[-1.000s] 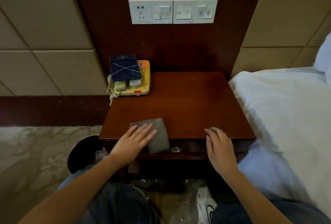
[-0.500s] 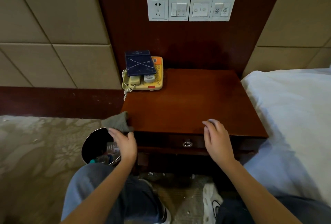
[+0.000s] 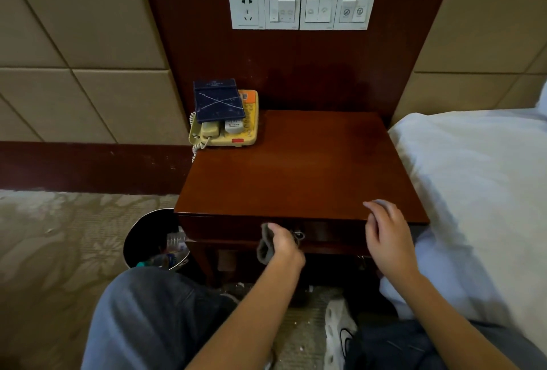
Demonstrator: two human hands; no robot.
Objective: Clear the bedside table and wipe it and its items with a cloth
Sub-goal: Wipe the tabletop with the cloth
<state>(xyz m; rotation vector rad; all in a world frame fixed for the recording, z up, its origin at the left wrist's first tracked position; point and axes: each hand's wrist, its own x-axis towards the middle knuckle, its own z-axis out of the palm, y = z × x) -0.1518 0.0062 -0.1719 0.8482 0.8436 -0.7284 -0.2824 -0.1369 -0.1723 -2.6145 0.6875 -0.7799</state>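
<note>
The dark red wooden bedside table (image 3: 302,168) stands against the wall. A yellow telephone (image 3: 236,129) sits at its back left corner, with a dark blue folder (image 3: 217,101) and a small remote on top of it. My left hand (image 3: 284,246) grips a grey cloth (image 3: 265,246) and presses it against the table's drawer front, beside the small metal drawer pull. My right hand (image 3: 387,233) rests on the front right edge of the tabletop, fingers loosely spread, holding nothing.
A black waste bin (image 3: 148,239) holding rubbish stands on the patterned carpet left of the table. A bed with white sheets (image 3: 473,180) borders the table on the right. White wall switches and a socket (image 3: 302,9) are above. My knees and a white shoe are below.
My left hand took the cloth off the tabletop, passed the table's left front corner, and now holds it against the drawer front. My right hand stayed at the front edge.
</note>
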